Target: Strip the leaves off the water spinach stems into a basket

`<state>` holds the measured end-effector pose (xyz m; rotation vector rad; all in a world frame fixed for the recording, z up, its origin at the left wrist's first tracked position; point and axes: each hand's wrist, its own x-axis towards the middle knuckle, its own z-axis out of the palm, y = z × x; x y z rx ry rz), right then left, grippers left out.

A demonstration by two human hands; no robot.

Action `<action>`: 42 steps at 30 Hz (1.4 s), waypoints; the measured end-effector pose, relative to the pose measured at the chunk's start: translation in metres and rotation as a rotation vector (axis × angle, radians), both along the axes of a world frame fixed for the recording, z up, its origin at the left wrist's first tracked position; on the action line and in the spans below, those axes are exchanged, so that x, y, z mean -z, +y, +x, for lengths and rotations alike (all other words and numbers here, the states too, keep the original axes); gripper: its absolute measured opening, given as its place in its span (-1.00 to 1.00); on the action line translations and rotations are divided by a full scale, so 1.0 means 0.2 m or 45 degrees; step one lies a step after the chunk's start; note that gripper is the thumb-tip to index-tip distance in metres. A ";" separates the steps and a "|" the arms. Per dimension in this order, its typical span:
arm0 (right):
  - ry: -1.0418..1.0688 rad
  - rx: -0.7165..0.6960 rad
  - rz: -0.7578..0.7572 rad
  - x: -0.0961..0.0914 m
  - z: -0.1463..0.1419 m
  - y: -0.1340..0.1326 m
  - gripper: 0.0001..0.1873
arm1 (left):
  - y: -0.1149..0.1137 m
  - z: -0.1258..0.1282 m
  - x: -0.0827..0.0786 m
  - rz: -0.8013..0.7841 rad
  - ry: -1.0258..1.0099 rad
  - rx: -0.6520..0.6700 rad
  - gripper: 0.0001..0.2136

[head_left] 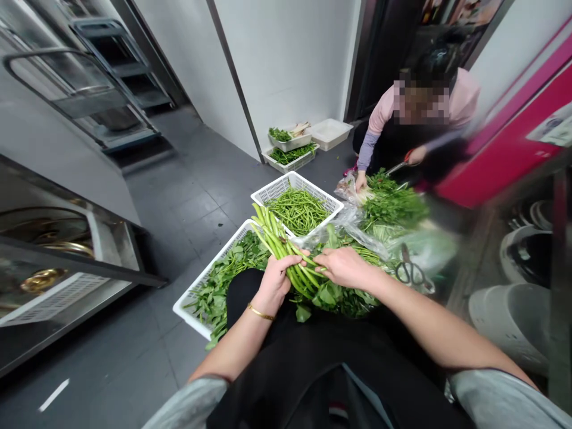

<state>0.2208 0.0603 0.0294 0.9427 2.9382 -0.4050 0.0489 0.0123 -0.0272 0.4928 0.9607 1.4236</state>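
My left hand point(277, 280), with a gold bracelet point(261, 311) on its wrist, grips a thick bunch of green vegetable stalks point(286, 253). The fingers of my right hand point(342, 267) rest on those stalks from the right. Below both hands, a white plastic basket point(210, 274) holds leafy greens, and a second basket point(290, 185) beyond it holds cut green beans. Black scissors point(411, 273) lie on a plastic bag point(353, 229) to my right. Farther off, a co-worker in a pink sleeve point(379, 116) holds red-handled scissors point(400, 164) over a pile of herbs point(393, 202).
Two white trays of greens point(290, 140) and a white tray point(329, 132) stand on the grey tiled floor point(201, 205) by the far wall. Steel shelving point(80, 101) lines the left. A red cabinet point(504, 149) and white tubs point(504, 322) stand at right.
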 end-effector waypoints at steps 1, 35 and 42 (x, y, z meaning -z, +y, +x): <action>-0.009 -0.066 -0.057 0.01 -0.02 0.01 -0.75 | -0.01 -0.01 0.00 -0.013 -0.019 0.055 -0.83; 0.181 0.248 0.163 -0.11 0.46 -0.18 -0.89 | -0.06 -0.28 -0.21 0.606 -0.297 -0.305 -0.63; -0.023 0.263 0.286 -0.07 0.19 -0.10 -0.76 | -0.08 -0.27 -0.19 0.717 -0.504 -0.244 -0.63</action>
